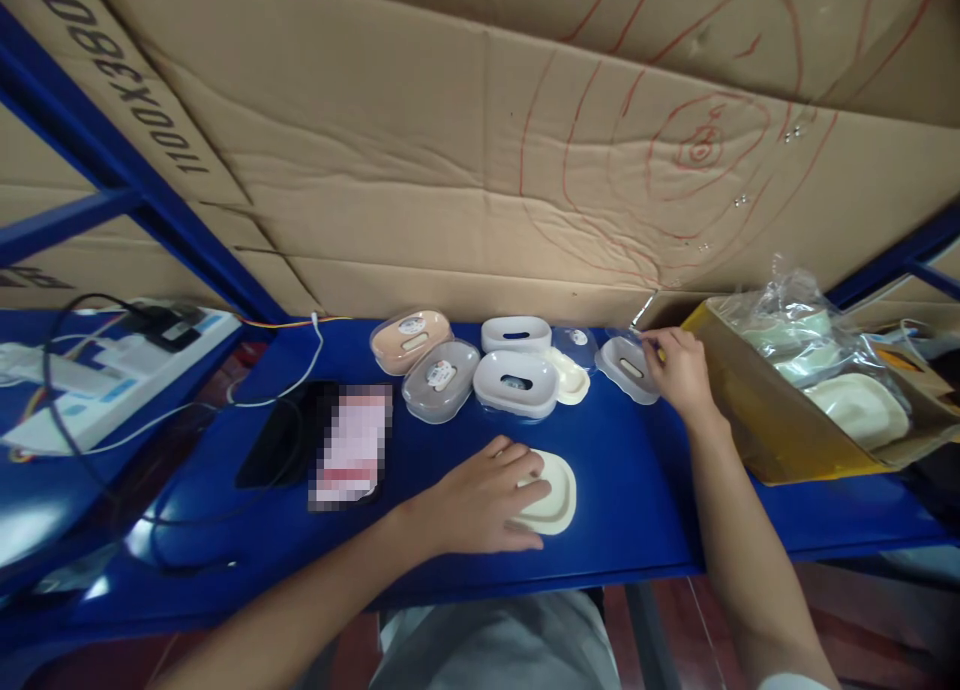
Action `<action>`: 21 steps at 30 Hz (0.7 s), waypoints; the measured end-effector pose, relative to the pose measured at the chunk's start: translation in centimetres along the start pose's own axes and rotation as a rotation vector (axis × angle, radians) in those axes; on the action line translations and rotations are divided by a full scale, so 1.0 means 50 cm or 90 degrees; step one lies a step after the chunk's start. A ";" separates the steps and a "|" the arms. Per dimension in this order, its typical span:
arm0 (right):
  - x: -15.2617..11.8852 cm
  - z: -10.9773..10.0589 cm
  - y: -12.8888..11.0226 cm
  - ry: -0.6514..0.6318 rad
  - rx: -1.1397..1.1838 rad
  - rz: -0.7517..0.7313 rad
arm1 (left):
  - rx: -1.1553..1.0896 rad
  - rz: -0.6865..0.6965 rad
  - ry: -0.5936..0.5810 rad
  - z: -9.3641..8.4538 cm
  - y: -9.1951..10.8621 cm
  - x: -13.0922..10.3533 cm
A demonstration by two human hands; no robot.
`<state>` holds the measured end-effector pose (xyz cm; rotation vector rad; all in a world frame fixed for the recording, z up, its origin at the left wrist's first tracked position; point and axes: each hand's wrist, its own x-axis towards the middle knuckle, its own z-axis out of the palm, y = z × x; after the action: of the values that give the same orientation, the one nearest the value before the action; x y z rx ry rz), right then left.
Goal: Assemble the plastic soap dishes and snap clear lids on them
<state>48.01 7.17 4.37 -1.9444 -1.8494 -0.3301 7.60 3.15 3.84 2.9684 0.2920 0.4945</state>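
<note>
My left hand (487,500) lies over a cream oval soap-dish-like piece (556,495) near the table's front edge, fingers spread across its left side. At the back right, my right hand (679,370) has its fingers drawn together beside a grey oval piece (628,365) with a slot. A bit of yellow shows between those fingers; what they hold is too small to name. Just behind them a thin, pale, metallic stick (643,310) slants against the cardboard. Left of it sit two white oval pieces with slots (516,382) and a cream piece (574,380).
A brown oval box (411,340) and a grey one (441,380) stand under clear covers. A phone (352,445) and a dark flat object (277,435) lie left. A power strip (112,390) with cables is further left. A carton (735,400) of bagged cream pieces borders the right.
</note>
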 end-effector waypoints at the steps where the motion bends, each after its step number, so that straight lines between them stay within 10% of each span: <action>1: -0.006 0.003 -0.012 -0.027 -0.009 -0.008 | 0.010 -0.003 -0.009 0.003 -0.004 0.000; 9: -0.040 0.023 -0.065 -0.189 -0.051 -0.030 | 0.087 -0.046 0.045 -0.012 -0.033 0.002; 14: -0.030 0.001 -0.051 -0.205 -0.020 -0.033 | 0.153 -0.326 0.201 -0.055 -0.092 -0.021; 21: -0.035 0.003 -0.055 -0.184 0.003 -0.036 | 0.184 -0.537 0.164 -0.036 -0.152 -0.039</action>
<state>45.13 5.71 3.84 -2.0258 -2.0844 -0.0630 3.88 10.29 3.82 2.6414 1.6495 0.7374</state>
